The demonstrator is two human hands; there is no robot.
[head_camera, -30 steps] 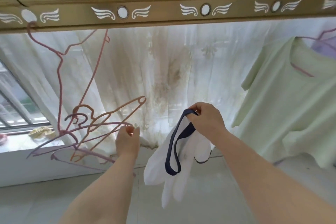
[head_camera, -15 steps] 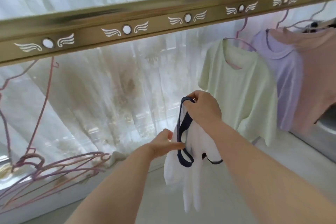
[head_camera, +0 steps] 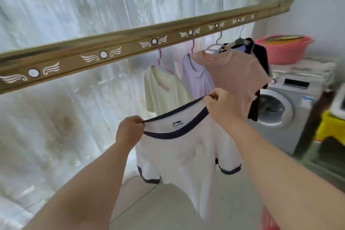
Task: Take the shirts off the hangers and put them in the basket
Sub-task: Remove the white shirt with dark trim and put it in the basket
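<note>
A white shirt (head_camera: 186, 157) with navy collar and cuffs hangs spread between my hands, off any hanger. My left hand (head_camera: 129, 129) pinches the collar's left side and my right hand (head_camera: 222, 105) pinches its right side. Behind it, a pale yellow shirt (head_camera: 164, 91), a lilac shirt (head_camera: 196, 78), a pink shirt (head_camera: 237, 73) and a dark garment (head_camera: 259, 52) hang on hangers from the gold drying rail (head_camera: 130, 46). A red object (head_camera: 268, 218) shows at the bottom edge under my right arm; I cannot tell whether it is the basket.
A washing machine (head_camera: 283, 110) stands at the right with a pink basin (head_camera: 285, 48) on the counter above it. A yellow stool (head_camera: 330, 127) sits at the far right. White curtains (head_camera: 56, 15) cover the window behind the rail. The floor is tiled.
My view has swung right, away from the empty hangers. My left hand let go of a hanger, reached across and took the collar; both hands now stretch the white shirt open.
</note>
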